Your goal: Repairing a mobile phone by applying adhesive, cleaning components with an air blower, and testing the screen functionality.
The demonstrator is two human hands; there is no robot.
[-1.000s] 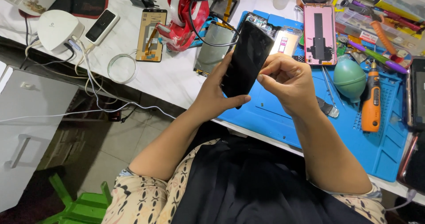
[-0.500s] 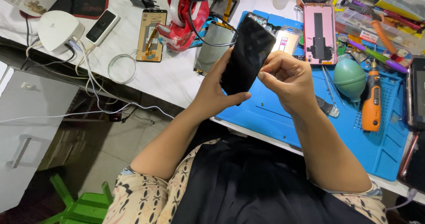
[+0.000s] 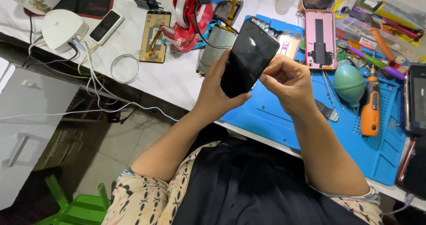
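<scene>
I hold a black smartphone [image 3: 248,58] tilted up over the near edge of a blue work mat [image 3: 275,118]. My left hand [image 3: 217,94] grips its lower left side from behind, thumb on the bottom edge. My right hand [image 3: 286,80] pinches the phone's right edge with curled fingers. The dark screen faces me.
On the mat lie an orange electric screwdriver [image 3: 370,103], a green air blower [image 3: 349,82], tweezers [image 3: 329,96] and a pink phone back [image 3: 320,39]. A red tape dispenser [image 3: 188,18], a loose display panel [image 3: 154,36], a white charger box [image 3: 64,29] and cables sit left on the white table.
The phone and both hands have shifted very slightly; the grip is the same.
</scene>
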